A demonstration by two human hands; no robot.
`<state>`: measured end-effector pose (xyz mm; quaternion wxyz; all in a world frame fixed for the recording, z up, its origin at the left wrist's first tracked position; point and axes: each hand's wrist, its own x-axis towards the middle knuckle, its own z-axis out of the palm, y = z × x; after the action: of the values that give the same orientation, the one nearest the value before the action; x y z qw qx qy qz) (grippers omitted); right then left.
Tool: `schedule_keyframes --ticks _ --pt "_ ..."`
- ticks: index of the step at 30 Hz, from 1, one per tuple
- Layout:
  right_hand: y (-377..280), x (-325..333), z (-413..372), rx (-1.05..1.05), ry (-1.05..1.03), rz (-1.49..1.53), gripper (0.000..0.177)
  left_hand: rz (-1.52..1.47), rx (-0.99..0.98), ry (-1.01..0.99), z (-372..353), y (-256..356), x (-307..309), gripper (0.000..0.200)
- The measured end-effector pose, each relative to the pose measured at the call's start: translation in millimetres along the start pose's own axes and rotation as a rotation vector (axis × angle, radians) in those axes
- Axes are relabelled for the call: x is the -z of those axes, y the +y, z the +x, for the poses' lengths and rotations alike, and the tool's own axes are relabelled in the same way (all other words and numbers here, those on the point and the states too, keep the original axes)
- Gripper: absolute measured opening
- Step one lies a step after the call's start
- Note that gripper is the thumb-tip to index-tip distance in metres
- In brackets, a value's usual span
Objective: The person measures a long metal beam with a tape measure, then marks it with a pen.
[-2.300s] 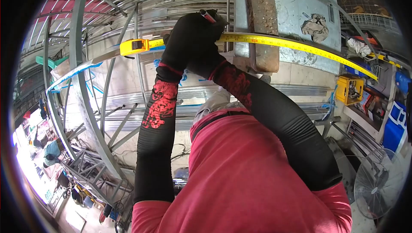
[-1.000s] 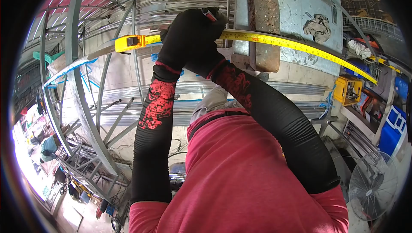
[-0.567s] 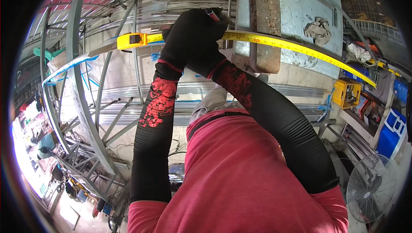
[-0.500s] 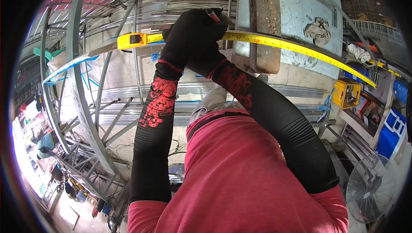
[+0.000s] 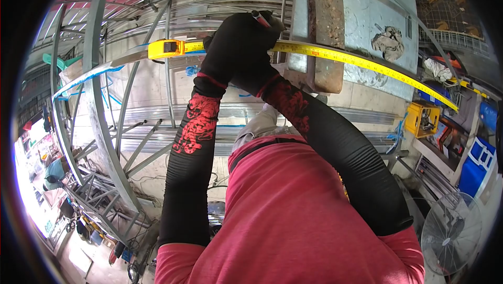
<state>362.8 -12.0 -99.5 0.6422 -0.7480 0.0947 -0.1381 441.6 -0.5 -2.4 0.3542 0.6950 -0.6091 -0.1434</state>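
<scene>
My left hand (image 5: 238, 35), black-gloved, is closed on a marker (image 5: 261, 19) with a red and white barrel that pokes out at the top of the fist. Tucked against and partly under it, my right hand (image 5: 253, 77) is also black-gloved and looks closed; its fingers and anything in them are hidden. Both hands lie over a yellow tape measure (image 5: 361, 63). Its case (image 5: 165, 49) sits left of the hands, and the blade runs out to the right. Along the blade lies a long metal bar (image 5: 139, 55), with blue film at its left end.
Metal frames (image 5: 97, 82) stand at left. A rusty steel beam (image 5: 326, 27) and a pale sheet with a crumpled rag (image 5: 389, 43) lie at upper right. At right are a yellow box (image 5: 422, 118), a blue case (image 5: 477, 166) and a fan (image 5: 450, 234). Metal tubes (image 5: 340, 115) lie below.
The tape measure case shows slightly farther right, and the surroundings have shifted a little in view. Both hands keep nearly the same pose, with the marker still in the left.
</scene>
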Motion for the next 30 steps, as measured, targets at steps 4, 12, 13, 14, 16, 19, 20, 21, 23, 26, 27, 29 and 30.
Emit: schedule_keyframes --ticks 4,12,13,14,16,19,20,21,23,26,27,29,30 --pt "-10 4 3 0.015 0.001 -0.133 0.048 0.090 -0.045 -0.098 1 -6 2 0.028" --pt "0 -2 -1 -0.015 0.023 -0.313 0.048 0.297 -0.187 -0.119 0 -7 1 0.021" --pt "1 -2 0 -0.036 0.005 -0.214 0.048 0.298 -0.159 -0.128 0 -5 2 0.022" --pt "2 -1 -1 -0.036 0.005 -0.215 0.048 0.298 -0.130 -0.137 1 -3 2 0.023" --pt "1 2 -6 0.088 0.043 -0.542 0.048 0.367 -0.211 -0.114 1 -5 2 0.024" --pt "4 -3 -5 0.013 0.043 -0.266 0.049 0.333 -0.179 -0.128 0 -6 0 0.025" --pt "8 -4 -6 0.014 0.043 -0.266 0.049 0.229 -0.067 -0.164 0 -4 1 0.025" --pt "12 -4 -9 0.020 0.046 -0.415 0.049 0.230 -0.067 -0.163 1 -3 1 0.025" --pt "10 -3 -8 0.027 0.048 -0.565 0.050 0.142 -0.036 -0.166 0 -7 -1 0.025" --pt "-14 1 -3 0.011 0.074 -0.350 0.051 0.312 -0.157 -0.167 -1 -13 -1 0.026" --pt "-17 3 -4 -0.005 0.079 -0.335 0.051 0.312 -0.157 -0.167 -1 -14 -1 0.026" --pt "-23 5 -7 -0.021 0.083 -0.320 0.050 0.432 -0.334 -0.088 -2 -15 -1 0.023" --pt "-22 4 -9 -0.031 0.100 -0.340 0.051 0.432 -0.334 -0.088 -2 -13 -1 0.023"
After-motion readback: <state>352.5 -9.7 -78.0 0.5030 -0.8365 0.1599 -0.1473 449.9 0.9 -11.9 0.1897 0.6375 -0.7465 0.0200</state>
